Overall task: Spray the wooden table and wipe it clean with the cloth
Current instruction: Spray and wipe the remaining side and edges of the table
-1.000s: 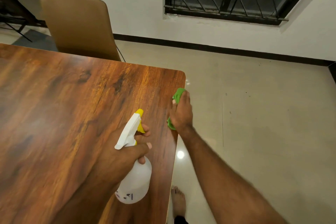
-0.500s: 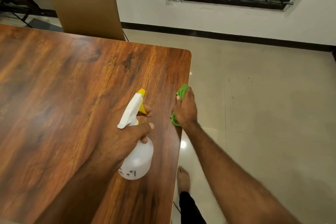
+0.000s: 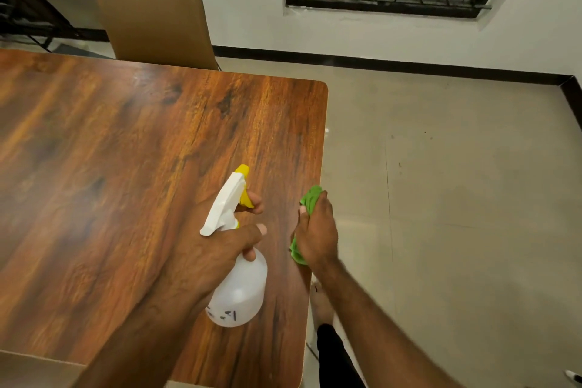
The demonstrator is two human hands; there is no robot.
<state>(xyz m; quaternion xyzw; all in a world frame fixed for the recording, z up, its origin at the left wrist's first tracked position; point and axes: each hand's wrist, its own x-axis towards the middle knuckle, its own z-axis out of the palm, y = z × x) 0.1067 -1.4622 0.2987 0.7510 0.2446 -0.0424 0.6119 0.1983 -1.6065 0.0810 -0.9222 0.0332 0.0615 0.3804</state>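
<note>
Grips a bunched green cloth at the right edge of the wooden table, with the right hand curled round it. Looks soft and light, likely to fold or slip loose; best kept wadded in the palm. Just beside it, above the tabletop, clasps a white spray bottle by the neck in the left hand, with a finger hooked at the yellow trigger. Probably light, smooth plastic; fill level not readable. Beyond the far edge, a tan chair.
</note>
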